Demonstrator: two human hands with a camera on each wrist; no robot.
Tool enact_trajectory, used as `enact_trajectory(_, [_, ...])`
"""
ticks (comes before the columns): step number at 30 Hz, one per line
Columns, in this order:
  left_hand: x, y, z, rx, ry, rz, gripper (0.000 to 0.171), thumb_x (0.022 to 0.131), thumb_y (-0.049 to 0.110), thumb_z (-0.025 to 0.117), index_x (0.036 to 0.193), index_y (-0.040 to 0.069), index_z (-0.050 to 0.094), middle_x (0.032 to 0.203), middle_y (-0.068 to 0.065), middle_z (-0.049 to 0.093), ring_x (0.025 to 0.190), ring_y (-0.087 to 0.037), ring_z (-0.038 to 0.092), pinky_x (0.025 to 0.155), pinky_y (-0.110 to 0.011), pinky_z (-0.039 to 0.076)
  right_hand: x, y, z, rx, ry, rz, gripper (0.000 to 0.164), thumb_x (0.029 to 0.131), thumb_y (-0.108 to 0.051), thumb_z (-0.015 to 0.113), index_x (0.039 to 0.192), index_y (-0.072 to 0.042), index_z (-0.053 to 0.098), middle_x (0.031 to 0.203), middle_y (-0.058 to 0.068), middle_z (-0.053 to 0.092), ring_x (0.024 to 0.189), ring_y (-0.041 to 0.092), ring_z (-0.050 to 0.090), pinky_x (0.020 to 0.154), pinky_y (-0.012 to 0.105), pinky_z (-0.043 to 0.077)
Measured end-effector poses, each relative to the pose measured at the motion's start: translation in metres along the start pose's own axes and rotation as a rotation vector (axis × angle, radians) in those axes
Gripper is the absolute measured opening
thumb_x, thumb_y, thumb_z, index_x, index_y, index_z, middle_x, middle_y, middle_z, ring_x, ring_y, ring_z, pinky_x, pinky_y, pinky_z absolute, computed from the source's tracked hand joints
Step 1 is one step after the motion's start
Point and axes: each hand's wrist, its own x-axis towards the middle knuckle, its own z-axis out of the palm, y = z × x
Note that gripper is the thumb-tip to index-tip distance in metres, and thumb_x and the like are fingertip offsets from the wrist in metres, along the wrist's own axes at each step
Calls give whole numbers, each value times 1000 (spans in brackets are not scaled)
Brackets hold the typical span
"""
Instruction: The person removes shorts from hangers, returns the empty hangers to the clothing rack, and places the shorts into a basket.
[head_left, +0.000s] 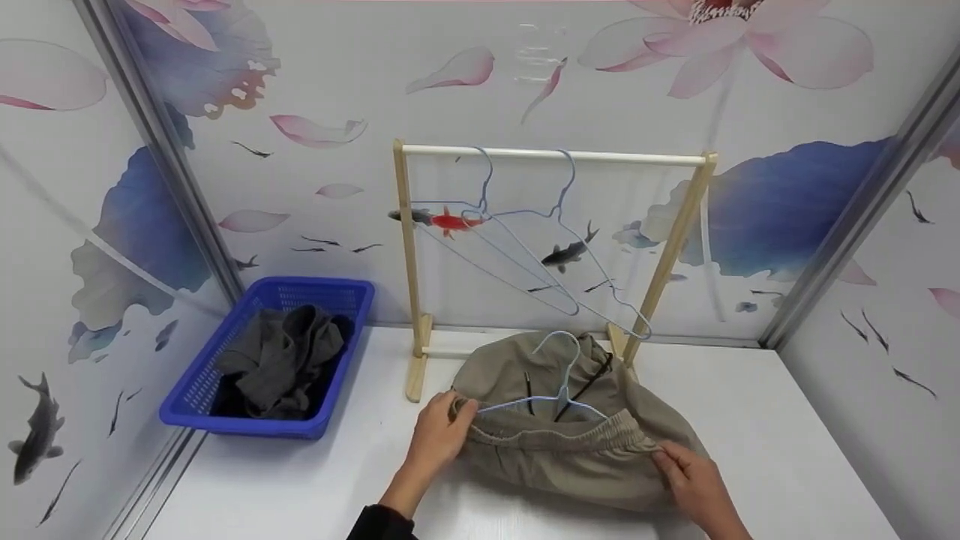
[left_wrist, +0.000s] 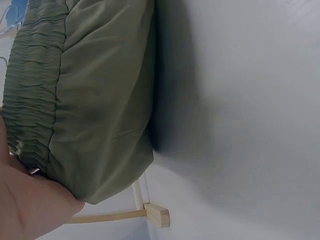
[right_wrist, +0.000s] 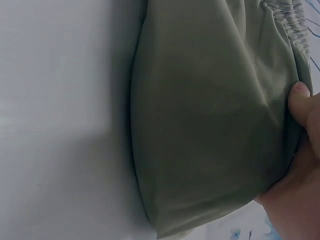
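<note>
A pair of khaki pants [head_left: 555, 472] with an elastic waistband and dark drawstrings lies bunched on the white table. Inside the open waist sits a light blue wire hanger [head_left: 564, 382], its hook pointing up and its lower part hidden by cloth. My left hand [head_left: 439, 431] pinches the waistband at its left end, near one hanger arm. At the right end, my right hand [head_left: 697, 480] holds the waistband between thumb and fingers. Both wrist views show the pants' side, with the left hand [left_wrist: 30, 202] and right hand [right_wrist: 300, 150] at the band.
Behind the pants stands a rack with wooden legs and a white rail [head_left: 600, 155]. Two blue hangers [head_left: 486, 187] hang from it, overlapping each other. To the left, a blue plastic basket [head_left: 262, 427] holds dark grey clothing [head_left: 281, 360]. Printed wall panels enclose the table.
</note>
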Motion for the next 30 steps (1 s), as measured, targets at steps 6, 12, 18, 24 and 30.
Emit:
enact_trajectory(6, [3, 14, -12, -19, 87, 53, 21, 103, 26, 60, 95, 8, 69, 88, -2, 59, 81, -14, 54, 75, -34, 47, 6, -16, -6, -28, 51, -69, 14, 101, -4, 64, 106, -9, 76, 93, 2, 73, 78, 7, 59, 70, 28, 51])
enact_trajectory(12, [6, 30, -25, -33, 180, 107, 18, 101, 22, 62, 97, 7, 72, 90, -3, 63, 82, -16, 58, 75, -35, 49, 9, -29, -6, -20, 116, -188, 21, 97, 0, 68, 116, -6, 75, 105, 4, 74, 90, 5, 63, 78, 31, 56])
enact_trajectory(18, [6, 37, -33, -59, 253, 134, 14, 100, 18, 65, 96, 8, 74, 92, -2, 66, 86, -18, 61, 78, -37, 50, 8, -34, -2, 44, 146, -202, 18, 92, -1, 74, 109, -7, 78, 95, 3, 73, 79, 0, 58, 68, 27, 53])
enact_trajectory(24, [4, 33, -34, -116, 310, 135, 13, 100, 15, 66, 93, 8, 74, 91, 0, 65, 84, -15, 58, 76, -33, 49, 5, -27, 10, 109, 215, -257, 17, 88, 4, 75, 85, -13, 76, 75, -7, 64, 65, 1, 49, 58, 22, 43])
enact_trajectory(30, [2, 29, -33, -177, 333, 81, 12, 101, 11, 65, 92, 7, 73, 87, 1, 59, 79, -13, 51, 73, -30, 44, 2, -21, 21, 127, 260, -308, 21, 87, 5, 75, 79, -14, 72, 74, -9, 61, 65, -1, 48, 57, 19, 39])
